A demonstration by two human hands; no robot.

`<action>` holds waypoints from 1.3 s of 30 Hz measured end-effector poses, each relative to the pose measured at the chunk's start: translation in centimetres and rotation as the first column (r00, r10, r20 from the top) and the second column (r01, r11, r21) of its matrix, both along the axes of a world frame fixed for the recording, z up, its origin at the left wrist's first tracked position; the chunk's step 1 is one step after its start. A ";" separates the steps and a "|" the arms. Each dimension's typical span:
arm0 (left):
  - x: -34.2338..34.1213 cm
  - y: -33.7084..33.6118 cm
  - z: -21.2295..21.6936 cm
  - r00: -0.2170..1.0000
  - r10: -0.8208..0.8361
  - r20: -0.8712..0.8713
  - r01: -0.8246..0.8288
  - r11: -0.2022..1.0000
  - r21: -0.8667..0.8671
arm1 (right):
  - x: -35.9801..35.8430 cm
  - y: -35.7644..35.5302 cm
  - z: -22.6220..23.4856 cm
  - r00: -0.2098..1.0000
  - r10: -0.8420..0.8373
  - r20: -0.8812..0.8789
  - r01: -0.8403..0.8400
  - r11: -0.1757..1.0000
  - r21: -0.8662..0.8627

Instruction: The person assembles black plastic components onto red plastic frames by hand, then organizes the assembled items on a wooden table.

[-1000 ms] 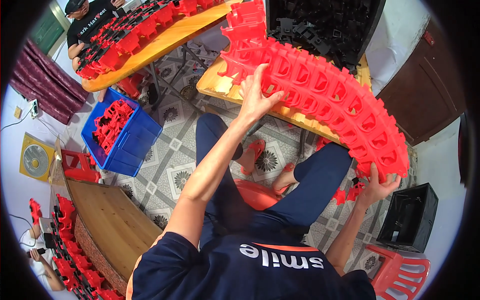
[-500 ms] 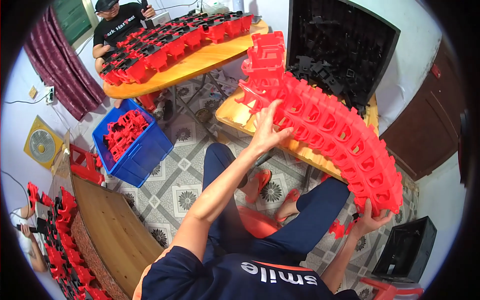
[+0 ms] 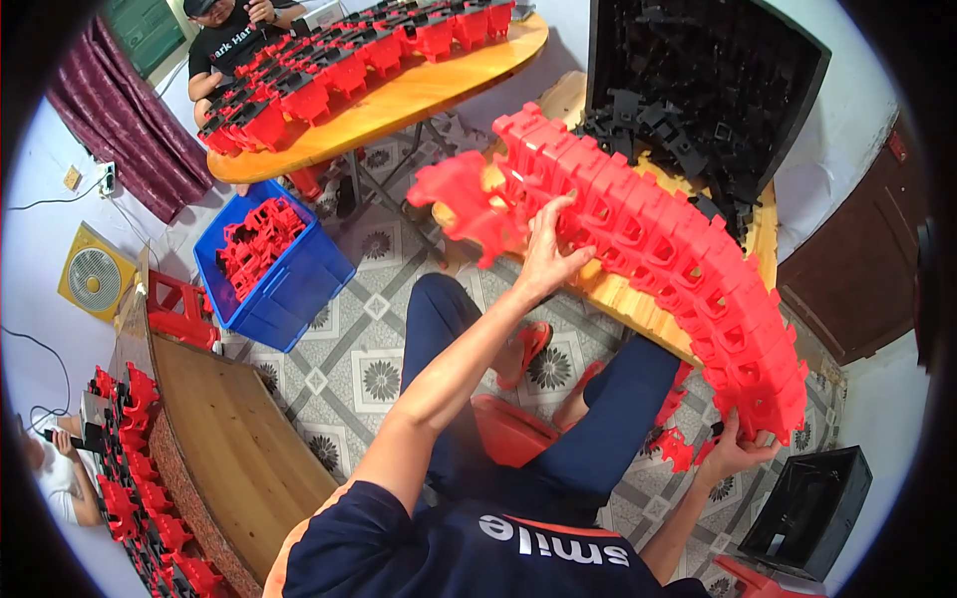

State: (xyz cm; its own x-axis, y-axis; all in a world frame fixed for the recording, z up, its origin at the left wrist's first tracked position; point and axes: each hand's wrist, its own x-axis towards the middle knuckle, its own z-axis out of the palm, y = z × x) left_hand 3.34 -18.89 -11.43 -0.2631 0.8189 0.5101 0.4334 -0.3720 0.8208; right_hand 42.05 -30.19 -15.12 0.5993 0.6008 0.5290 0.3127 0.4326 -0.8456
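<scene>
A long curved stack of nested red plastic parts [image 3: 688, 261] spans from the middle of the view to the lower right, above the small wooden table. My left hand [image 3: 548, 261] is closed on its near side, close to the far left end, with thumb and forefinger spread along it. The near right end rests in my right hand [image 3: 736, 456], whose fingers curl round the last part and are partly hidden by it. At the far left end, beside my left hand, a blurred red plastic part [image 3: 461, 204] tilts away from the stack; whether it still touches cannot be made out.
A black crate [image 3: 733, 60] of black plastic parts [image 3: 658, 135] leans on the wooden table [image 3: 638, 314]. Left stands a blue bin [image 3: 299, 299] of red parts. Assembled red-black parts cover an oval table [image 3: 399, 100], where a person [image 3: 239, 45] sits. A black box [image 3: 812, 508] stands lower right.
The red part at the stack's far left end has swung left and down, away from the rest. Both hands keep their grip, and the view has shifted slightly.
</scene>
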 end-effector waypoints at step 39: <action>-0.1 -8.9 -0.4 0.179 0.117 0.977 -0.062 0.992 -0.108 | -0.8 -12.1 0.0 0.744 0.423 -0.518 -0.634 0.693 -0.344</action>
State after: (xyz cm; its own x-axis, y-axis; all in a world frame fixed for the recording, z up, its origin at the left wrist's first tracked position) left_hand 3.21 -27.84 -11.80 -0.5989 0.7605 -0.2510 -0.7052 -0.3523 0.6153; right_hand 41.30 -42.32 -15.13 0.1780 0.9787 -0.1027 -0.2224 -0.0616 -0.9730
